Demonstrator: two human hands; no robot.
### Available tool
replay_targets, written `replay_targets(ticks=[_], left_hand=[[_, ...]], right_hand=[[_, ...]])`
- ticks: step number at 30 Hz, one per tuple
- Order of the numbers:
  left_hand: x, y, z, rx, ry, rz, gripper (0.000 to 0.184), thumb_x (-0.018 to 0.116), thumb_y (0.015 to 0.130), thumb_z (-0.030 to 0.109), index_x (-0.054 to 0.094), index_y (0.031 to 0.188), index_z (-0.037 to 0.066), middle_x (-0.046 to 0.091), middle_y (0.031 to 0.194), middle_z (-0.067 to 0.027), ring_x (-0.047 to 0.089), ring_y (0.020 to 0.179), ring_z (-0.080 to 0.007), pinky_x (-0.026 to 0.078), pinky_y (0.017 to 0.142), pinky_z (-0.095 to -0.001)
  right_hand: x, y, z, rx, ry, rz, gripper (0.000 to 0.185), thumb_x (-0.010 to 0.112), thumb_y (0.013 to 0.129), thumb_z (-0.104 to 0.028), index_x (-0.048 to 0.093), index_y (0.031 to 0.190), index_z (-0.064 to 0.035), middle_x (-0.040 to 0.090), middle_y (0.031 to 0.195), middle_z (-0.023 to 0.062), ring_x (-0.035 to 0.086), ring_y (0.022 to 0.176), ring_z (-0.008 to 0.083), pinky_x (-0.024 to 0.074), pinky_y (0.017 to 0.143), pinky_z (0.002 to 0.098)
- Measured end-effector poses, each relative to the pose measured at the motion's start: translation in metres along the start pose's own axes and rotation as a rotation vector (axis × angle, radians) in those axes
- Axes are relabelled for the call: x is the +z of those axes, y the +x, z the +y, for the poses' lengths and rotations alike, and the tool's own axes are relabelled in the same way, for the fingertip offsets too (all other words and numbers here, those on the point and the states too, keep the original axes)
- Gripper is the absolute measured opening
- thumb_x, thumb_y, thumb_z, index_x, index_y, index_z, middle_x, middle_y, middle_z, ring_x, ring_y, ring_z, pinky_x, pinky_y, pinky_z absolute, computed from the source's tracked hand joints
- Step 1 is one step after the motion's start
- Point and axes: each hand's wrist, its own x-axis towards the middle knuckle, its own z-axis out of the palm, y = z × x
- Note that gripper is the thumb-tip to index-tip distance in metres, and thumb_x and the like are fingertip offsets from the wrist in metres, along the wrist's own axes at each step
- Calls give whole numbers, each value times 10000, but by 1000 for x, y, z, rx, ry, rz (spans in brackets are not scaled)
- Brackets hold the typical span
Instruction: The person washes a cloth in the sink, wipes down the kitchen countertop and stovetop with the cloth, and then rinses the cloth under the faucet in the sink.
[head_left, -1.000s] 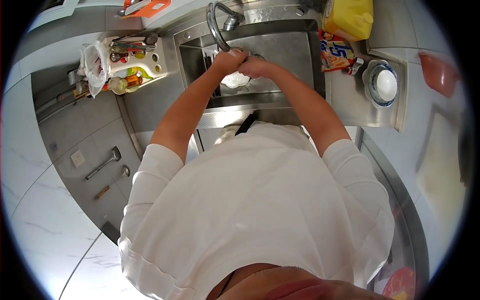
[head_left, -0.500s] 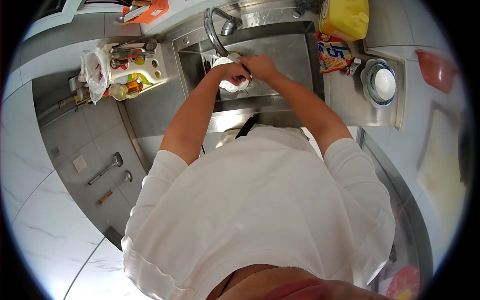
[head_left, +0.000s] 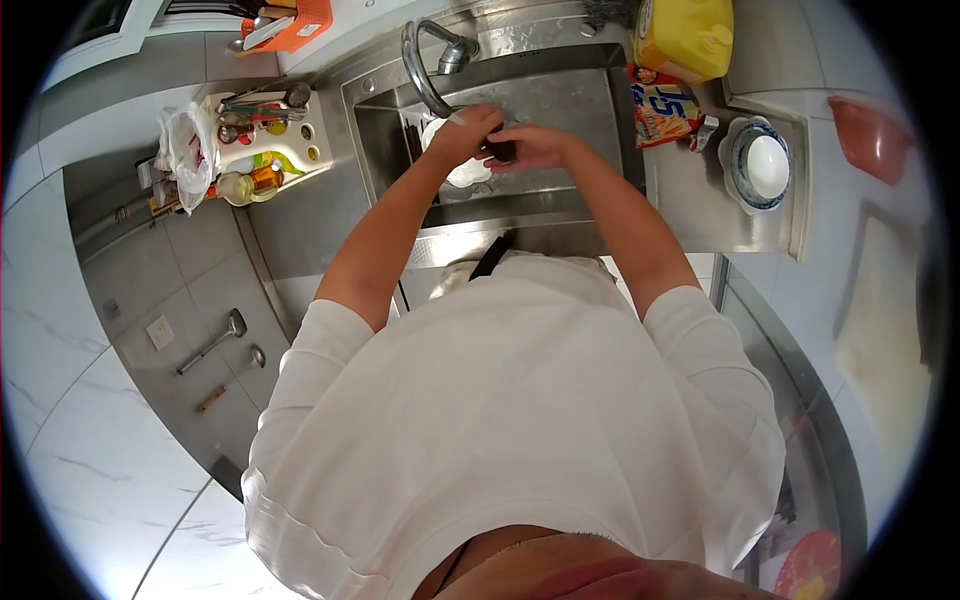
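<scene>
Over the sink (head_left: 590, 95), my left hand (head_left: 466, 136) is under the tap (head_left: 416, 70) with its fingers bent against a small dark thing (head_left: 503, 151). My right hand (head_left: 535, 148) meets it from the other side, fingers closed on the same dark thing. Its kind is too small and too covered to make out. Below my hands lies a white dish or bowl (head_left: 468, 174), partly hidden by my left hand and wrist.
Right of the sink stand a yellow jug (head_left: 682, 40), an orange packet (head_left: 662, 108) and stacked bowls (head_left: 768, 168). On the left are a utensil and bottle rack (head_left: 312, 130) and a plastic bag (head_left: 190, 160). A red basin (head_left: 868, 140) is at far right.
My right hand has turned and dropped slightly, its fingers now pointing left. My left hand has risen a little, and the dark thing between them shows more.
</scene>
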Motion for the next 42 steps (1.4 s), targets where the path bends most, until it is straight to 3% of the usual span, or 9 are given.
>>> replay_targets(ticks=[7, 9, 15, 21, 24, 28, 30, 36, 42], left_hand=[[-13, 0, 15, -113, 171, -160, 183, 650, 886, 146, 622, 1056, 84, 686, 1021, -124, 698, 959, -380, 566, 761, -480], [-10, -4, 16, -319, 241, -318, 191, 656, 891, 151, 628, 1064, 74, 715, 1015, -140, 723, 916, -398, 575, 720, -505], [32, -11, -18, -593, 152, -360, 303, 714, 878, 257, 712, 1026, -8, 738, 1059, -272, 722, 1021, -440, 579, 875, -504], [11, 4, -20, -853, -340, -728, 294, 799, 814, 245, 738, 948, -10, 747, 815, -171, 744, 750, -291, 578, 622, -431], [4, -3, -19, -991, -733, -821, 321, 859, 776, 273, 754, 955, 28, 736, 798, -56, 707, 686, -154, 536, 509, -353], [27, -23, -30, -445, 7, -478, 305, 775, 819, 159, 737, 1104, 59, 771, 963, -132, 750, 881, -322, 585, 738, -425], [20, -25, -16, -295, 16, -124, 331, 740, 805, 116, 710, 1131, 66, 742, 1034, -178, 707, 982, -397, 563, 853, -453], [-17, -20, 18, 61, 33, 77, 170, 661, 900, 154, 634, 1061, 109, 625, 1028, -97, 693, 917, -382, 565, 742, -445], [-24, -24, 15, -310, 272, -287, 293, 670, 917, 255, 606, 1178, 139, 728, 980, -135, 725, 800, -415, 567, 670, -542]], right_hand=[[-40, 61, 20, 123, 23, -383, 150, 731, 957, -183, 683, 1010, -51, 661, 812, -16, 587, 620, 125, 451, 538, 265], [-25, 64, 23, -51, -564, 205, 155, 746, 891, -189, 720, 907, -38, 685, 721, 38, 637, 586, 183, 482, 537, 327], [12, 56, 29, -481, -1718, 875, 132, 748, 785, -183, 759, 814, -55, 756, 880, 213, 763, 800, 348, 592, 690, 487], [12, 49, 25, -514, -1924, 855, 296, 722, 838, -216, 765, 1112, -114, 762, 836, 129, 758, 807, 358, 595, 676, 461], [13, 52, 33, -639, -1901, 793, 530, 733, 823, -167, 643, 1344, -129, 757, 885, 153, 752, 762, 364, 590, 641, 459], [11, 45, 39, -929, -1672, 693, 635, 747, 843, -121, 542, 1444, -125, 762, 988, 141, 764, 829, 310, 594, 683, 433], [7, 47, 31, -281, -839, 397, 577, 765, 882, -135, 546, 1414, -102, 746, 1081, 96, 747, 944, 230, 585, 753, 361], [2, 28, 17, -9, -14, -33, 227, 740, 951, -180, 671, 1136, -69, 710, 1026, 38, 645, 799, 117, 520, 643, 232], [1, 70, 13, -20, -588, 75, 143, 740, 927, -203, 662, 906, -85, 620, 734, 2, 541, 608, 118, 416, 547, 280]])
